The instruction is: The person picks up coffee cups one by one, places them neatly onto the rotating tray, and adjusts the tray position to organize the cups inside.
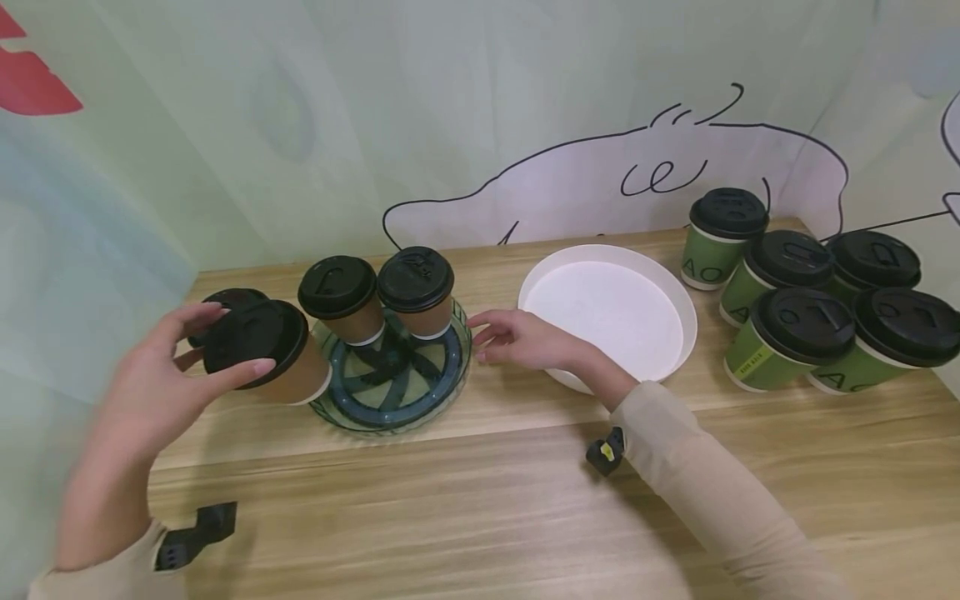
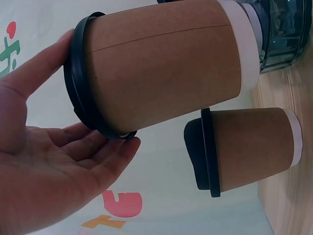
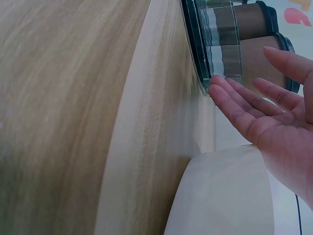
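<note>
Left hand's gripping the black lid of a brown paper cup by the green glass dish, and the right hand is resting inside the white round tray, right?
Not quite. The right hand is not in the white round tray; head and right wrist views show its fingers at the green glass dish rim. The left hand does grip the brown paper cup by its lid.

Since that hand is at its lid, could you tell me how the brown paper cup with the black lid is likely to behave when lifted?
The brown paper cup with the black lid already leans on the green glass dish, so it may tip easily. Its thin paper wall probably dents under a squeeze. The left hand touches only the lid rim; the lid might pop off, and the weight is unclear.
</note>
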`<action>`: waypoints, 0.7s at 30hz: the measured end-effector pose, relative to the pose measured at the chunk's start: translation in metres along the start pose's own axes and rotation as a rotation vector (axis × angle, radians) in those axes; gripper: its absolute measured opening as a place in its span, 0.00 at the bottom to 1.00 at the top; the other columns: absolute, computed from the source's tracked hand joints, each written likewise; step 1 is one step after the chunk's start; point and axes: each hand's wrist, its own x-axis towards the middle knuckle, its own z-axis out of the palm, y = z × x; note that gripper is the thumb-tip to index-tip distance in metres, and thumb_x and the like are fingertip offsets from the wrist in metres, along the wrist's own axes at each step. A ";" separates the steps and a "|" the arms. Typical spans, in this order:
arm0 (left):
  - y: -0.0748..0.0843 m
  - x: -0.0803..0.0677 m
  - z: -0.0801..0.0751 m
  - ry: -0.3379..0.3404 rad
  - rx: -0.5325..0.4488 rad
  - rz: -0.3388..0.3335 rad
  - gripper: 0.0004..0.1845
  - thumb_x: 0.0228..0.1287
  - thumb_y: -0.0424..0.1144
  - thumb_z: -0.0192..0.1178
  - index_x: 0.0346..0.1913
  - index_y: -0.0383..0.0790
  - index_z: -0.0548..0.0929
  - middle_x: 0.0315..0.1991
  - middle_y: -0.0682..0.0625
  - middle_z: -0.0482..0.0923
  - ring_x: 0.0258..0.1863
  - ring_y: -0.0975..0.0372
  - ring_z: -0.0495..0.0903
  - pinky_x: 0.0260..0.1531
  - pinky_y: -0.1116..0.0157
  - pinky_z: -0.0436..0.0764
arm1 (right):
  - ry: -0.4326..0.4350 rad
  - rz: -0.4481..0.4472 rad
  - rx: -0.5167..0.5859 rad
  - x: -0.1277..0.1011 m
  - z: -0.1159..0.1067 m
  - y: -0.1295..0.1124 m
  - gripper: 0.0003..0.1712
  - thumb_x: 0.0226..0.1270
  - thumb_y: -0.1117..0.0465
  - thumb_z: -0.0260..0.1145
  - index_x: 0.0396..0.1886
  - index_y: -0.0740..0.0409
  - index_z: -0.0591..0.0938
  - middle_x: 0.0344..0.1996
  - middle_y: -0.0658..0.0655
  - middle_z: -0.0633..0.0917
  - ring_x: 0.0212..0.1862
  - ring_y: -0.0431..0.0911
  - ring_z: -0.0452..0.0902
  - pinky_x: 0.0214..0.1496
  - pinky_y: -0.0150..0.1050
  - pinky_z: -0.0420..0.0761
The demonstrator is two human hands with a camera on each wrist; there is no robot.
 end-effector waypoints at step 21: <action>0.004 0.003 0.019 -0.021 -0.101 0.042 0.45 0.54 0.48 0.66 0.68 0.36 0.54 0.65 0.34 0.54 0.59 0.35 0.59 0.53 0.43 0.63 | -0.001 -0.011 -0.017 0.000 -0.001 0.000 0.28 0.63 0.66 0.61 0.62 0.66 0.67 0.50 0.63 0.78 0.51 0.49 0.76 0.52 0.37 0.74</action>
